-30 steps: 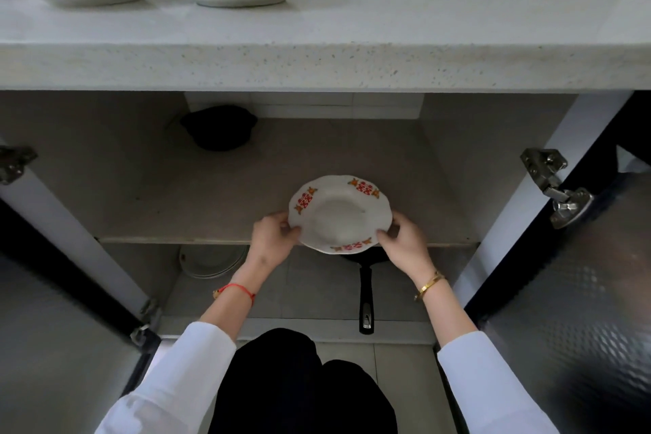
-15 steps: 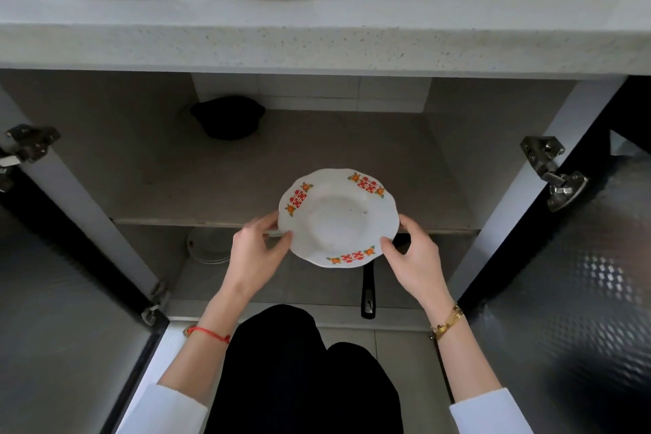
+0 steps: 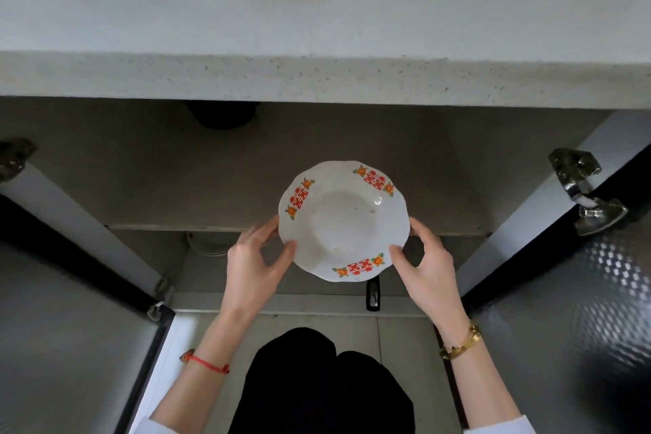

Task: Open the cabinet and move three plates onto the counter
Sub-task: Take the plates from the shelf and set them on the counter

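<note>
- Speckled pale stone slab (image 3: 317,77) spans the frame from 9 to 3 o'clock; thick front edge, smooth top in even, soft light.
- Recess beneath is grey and unlit, shadow deepening toward the back.
- Grey inner shelf (image 3: 197,187) runs across the centre, front edge level.
- White upright frame member (image 3: 70,222) at 9 o'clock, angled inward; a matching one (image 3: 528,222) at 3 o'clock.
- Metal hinge (image 3: 584,194) at 3 o'clock, bright and tarnished; second hinge (image 3: 14,158) at 9 o'clock, partly cut off by the frame.
- Swung-out panel (image 3: 581,310) at 4 o'clock shows embossed diamond metal, dark border.
- Light floor tiles (image 3: 398,338) at 6 o'clock, grout lines visible.
</note>
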The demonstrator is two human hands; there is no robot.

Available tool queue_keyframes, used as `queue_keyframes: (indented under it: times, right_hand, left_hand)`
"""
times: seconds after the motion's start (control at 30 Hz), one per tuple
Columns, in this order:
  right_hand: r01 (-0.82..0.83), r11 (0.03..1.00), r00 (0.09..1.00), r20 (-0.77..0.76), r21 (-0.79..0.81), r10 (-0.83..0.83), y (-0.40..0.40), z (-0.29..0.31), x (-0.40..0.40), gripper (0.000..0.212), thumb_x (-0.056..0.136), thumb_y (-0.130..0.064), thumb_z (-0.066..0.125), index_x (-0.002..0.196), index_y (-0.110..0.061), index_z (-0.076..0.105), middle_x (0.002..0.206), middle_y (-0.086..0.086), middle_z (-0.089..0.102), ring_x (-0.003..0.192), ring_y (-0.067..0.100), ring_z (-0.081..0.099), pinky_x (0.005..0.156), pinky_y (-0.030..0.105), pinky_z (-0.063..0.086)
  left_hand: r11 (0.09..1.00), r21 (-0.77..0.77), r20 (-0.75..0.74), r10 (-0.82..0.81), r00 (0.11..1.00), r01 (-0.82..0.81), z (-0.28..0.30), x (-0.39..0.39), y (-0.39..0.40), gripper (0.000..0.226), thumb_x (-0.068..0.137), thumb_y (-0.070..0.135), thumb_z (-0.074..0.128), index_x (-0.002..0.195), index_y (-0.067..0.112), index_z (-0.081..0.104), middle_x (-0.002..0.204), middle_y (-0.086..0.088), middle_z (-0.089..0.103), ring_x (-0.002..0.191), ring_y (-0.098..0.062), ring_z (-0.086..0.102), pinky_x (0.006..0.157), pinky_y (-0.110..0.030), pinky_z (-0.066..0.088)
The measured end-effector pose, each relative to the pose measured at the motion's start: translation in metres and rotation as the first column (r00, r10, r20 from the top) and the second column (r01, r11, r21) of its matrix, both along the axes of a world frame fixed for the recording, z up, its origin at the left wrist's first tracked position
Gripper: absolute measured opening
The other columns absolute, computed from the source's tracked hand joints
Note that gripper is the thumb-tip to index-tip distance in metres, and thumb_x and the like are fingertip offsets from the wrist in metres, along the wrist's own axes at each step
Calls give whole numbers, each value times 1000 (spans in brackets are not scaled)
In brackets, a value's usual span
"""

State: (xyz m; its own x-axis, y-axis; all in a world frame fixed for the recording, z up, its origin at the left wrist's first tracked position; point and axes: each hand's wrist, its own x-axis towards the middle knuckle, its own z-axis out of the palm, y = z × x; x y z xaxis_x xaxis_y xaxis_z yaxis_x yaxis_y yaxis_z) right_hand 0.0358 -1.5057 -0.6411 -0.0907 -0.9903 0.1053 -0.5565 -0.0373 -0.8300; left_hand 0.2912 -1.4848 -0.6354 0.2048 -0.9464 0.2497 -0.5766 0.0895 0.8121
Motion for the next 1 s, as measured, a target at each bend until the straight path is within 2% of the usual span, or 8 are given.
queue_keyframes:
  times: [0.2,0.3,0.4,0.47,0.6,0.77,0.9,1.0]
  right_hand:
    - [44,992,999,-14,119,-43,27,47,12,56,87,-19,67,138,-20,46,140,-1,50,123,1,39,104,25,34]
    - [42,981,999,-5,191,-41,49,75,16,57,88,-19,67,140,-17,44,144,2,47,135,14,40,110,31,35]
    - [40,968,999,-7,248,-40,76,107,17,57,89,-19,65,141,-15,43,148,3,42,140,18,36,111,29,31]
    - [47,960,999,-13,275,-45,96,131,16,55,89,-18,64,140,-15,43,148,1,40,141,15,33,110,27,29]
    - [35,951,999,-19,306,-30,137,181,16,53,89,-18,64,138,-19,44,128,-14,43,122,-1,36,100,20,34]
    - [6,946,999,-48,323,10,176,247,9,48,87,-18,64,132,-22,47,115,-20,44,106,-12,36,90,7,32]
    - [5,937,1000,-24,349,4,196,303,-3,50,87,-17,64,134,-18,46,119,-15,45,114,-3,38,98,17,33]
    - [-8,942,1000,6,335,7,201,343,-12,51,87,-15,65,134,-19,46,123,-11,48,120,4,40,102,25,38]
  left_hand:
    - [996,89,27,28,999,-30,45,5,24,48,80,21,76,126,15,63,110,18,59,101,-12,61,91,-25,47]
    - [989,141,31,45,998,-49,71,5,40,46,80,19,76,124,16,65,111,17,60,103,-12,60,91,-28,47]
    - [978,201,57,41,997,-52,101,3,66,44,78,18,77,121,17,66,106,17,63,98,-11,60,88,-30,50]
    - [958,281,55,45,997,-58,124,1,87,44,79,17,77,122,15,66,110,8,68,101,-16,61,91,-35,52]
    - [920,382,44,74,996,-85,175,-2,133,46,80,19,76,124,14,65,112,2,68,102,-21,62,92,-42,52]
    - [893,434,65,101,993,-119,241,-9,176,45,80,21,76,123,17,65,102,8,65,97,-16,59,92,-35,49]
    - [890,445,46,86,995,-98,298,-18,198,46,82,23,74,126,18,64,109,5,67,100,-15,58,92,-32,47]
    - [896,436,25,82,996,-85,338,-26,203,48,83,23,74,128,17,62,113,4,66,106,-17,58,97,-36,48]
